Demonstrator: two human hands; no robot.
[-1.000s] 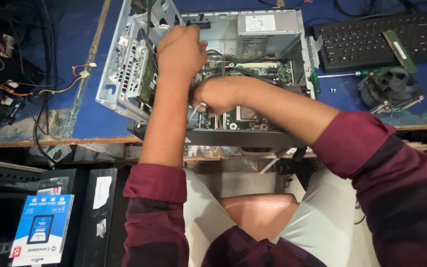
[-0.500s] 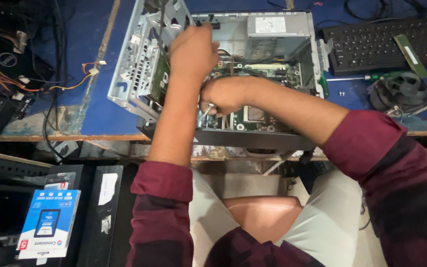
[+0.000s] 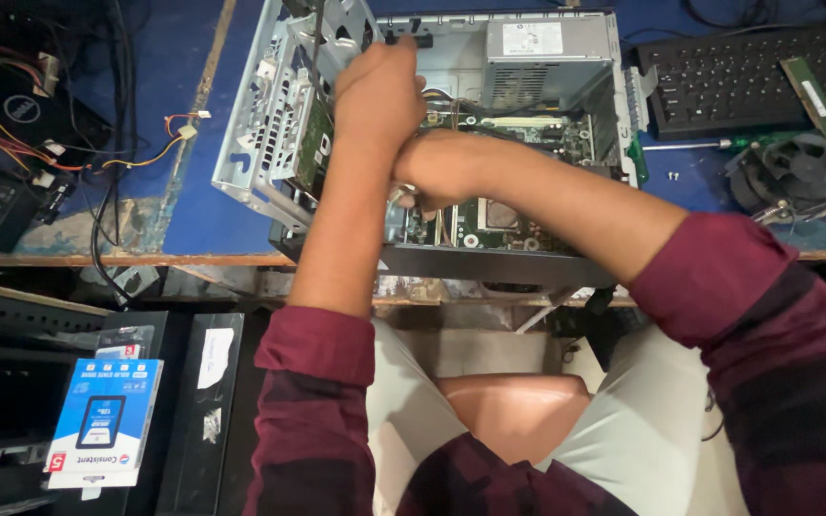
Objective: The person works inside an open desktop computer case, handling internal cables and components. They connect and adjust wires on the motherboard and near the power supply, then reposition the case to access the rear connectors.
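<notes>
Both forearms cross over one open computer case [image 3: 528, 57] lying on the blue worktop [image 3: 184, 201]. The left hand [image 3: 380, 91] reaches far into it, fingers curled shut around something at the tilted metal drive cage [image 3: 274, 124]. The right hand [image 3: 442, 172] presses down on the motherboard [image 3: 518, 205]; its fingers are hidden, grip unclear. Right of the case lie one keyboard [image 3: 748, 67], one cooler fan [image 3: 795, 172], one screwdriver [image 3: 709, 145].

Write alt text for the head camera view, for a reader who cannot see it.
Seen from above, a seated person reaches both hands into an open desktop computer case on a blue workbench: the left hand beside the metal drive cage, the right hand over the green motherboard. A black keyboard and a cooling fan lie at right.
</notes>
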